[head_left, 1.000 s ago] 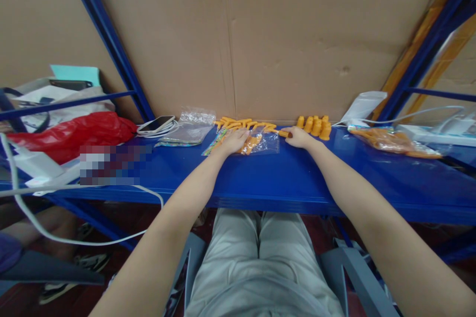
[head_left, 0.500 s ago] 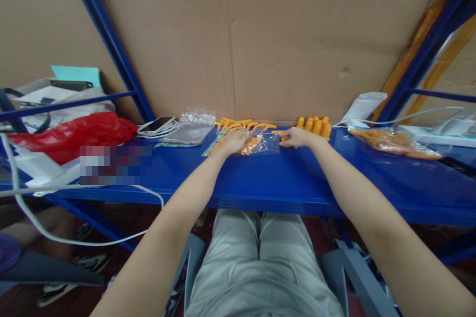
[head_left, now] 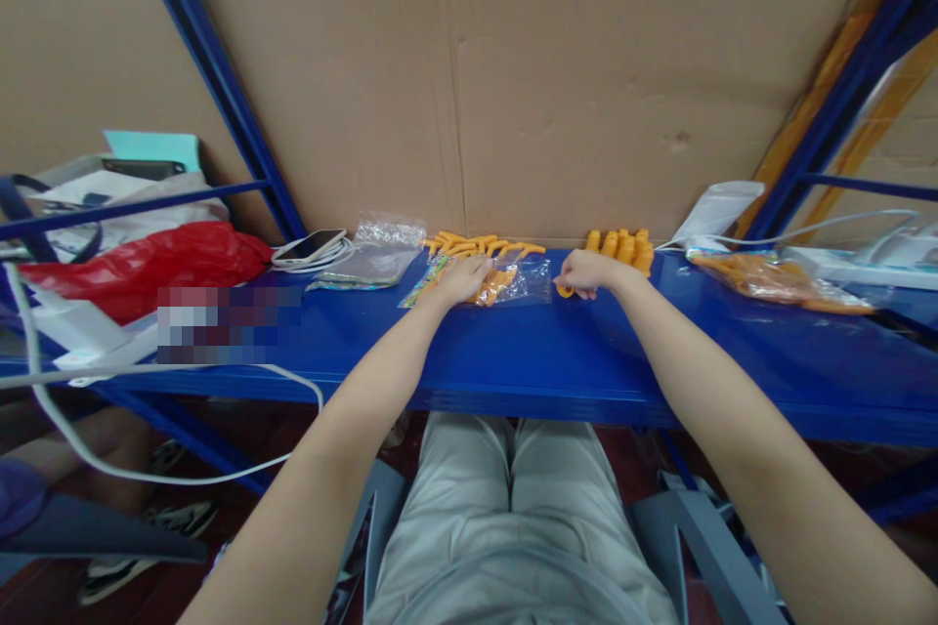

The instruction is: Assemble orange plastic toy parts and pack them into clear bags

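My left hand (head_left: pixel 461 278) lies on a clear plastic bag (head_left: pixel 513 282) that holds several orange pieces, fingers laid over its left end. My right hand (head_left: pixel 584 271) is closed in a pinch on one small orange piece (head_left: pixel 564 290) just right of the bag's open end. Behind the bag, a row of loose orange pieces (head_left: pixel 480 244) runs along the cardboard wall. A second cluster of stubby orange pieces (head_left: pixel 622 246) stands just behind my right hand. All of this rests on a blue metal shelf (head_left: pixel 513 352).
A phone (head_left: pixel 308 244) with a white cable and a stack of clear bags (head_left: pixel 373 254) lie to the left. Further left is a red plastic bag (head_left: pixel 139 264). On the right lie a bag of orange parts (head_left: pixel 777 278) and a white packet (head_left: pixel 714 210). Cardboard backs the shelf.
My right hand has drawn back from the far row toward me and to the bag's open end, carrying an orange piece. My left hand has stayed on the bag.
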A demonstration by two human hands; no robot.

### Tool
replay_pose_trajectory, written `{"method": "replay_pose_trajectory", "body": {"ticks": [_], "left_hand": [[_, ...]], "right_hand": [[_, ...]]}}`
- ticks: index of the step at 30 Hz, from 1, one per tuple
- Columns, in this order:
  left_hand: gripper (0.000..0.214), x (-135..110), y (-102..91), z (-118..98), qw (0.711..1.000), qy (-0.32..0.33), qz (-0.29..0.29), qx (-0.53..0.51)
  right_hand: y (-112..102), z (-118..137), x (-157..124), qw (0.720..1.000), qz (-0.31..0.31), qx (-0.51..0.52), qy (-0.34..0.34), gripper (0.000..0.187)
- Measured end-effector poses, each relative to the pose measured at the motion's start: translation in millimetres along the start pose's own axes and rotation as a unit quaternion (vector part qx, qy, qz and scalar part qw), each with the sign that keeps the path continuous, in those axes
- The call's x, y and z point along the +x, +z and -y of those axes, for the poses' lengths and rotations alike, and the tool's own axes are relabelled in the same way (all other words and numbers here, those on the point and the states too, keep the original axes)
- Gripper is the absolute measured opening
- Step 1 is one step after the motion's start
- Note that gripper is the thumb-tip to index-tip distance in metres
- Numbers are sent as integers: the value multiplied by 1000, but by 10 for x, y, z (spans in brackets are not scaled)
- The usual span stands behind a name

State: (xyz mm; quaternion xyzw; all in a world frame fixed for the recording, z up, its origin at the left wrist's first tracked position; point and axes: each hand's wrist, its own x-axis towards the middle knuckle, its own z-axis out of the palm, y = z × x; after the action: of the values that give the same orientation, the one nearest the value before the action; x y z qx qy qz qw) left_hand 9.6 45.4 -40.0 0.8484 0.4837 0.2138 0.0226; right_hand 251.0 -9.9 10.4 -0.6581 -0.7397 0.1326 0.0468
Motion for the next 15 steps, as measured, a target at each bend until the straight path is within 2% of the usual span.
{"method": "replay_pose_trajectory", "body": {"ticks": [3, 7, 11, 13, 15], "left_hand": [[59, -12, -16, -28, 1000, -3, -5, 7], [58, -29, -39, -49, 1000, -7, -2, 3], [58, -40, -50, -49, 1000, -1, 2, -2], [59, -41, -47, -44, 1000, 3, 1, -6], [58, -41, -38, -39, 1000, 2, -3, -9]], "right_hand": [[16, 20, -7, 1000, 3, 16, 25, 25], [65, 38, 31, 996, -15, 63, 58, 28], [107, -9, 114, 992, -40, 109, 49, 32], [101, -81, 167, 995, -49, 81, 38, 30], [84, -197, 231, 996, -84, 23, 33, 27]]}}
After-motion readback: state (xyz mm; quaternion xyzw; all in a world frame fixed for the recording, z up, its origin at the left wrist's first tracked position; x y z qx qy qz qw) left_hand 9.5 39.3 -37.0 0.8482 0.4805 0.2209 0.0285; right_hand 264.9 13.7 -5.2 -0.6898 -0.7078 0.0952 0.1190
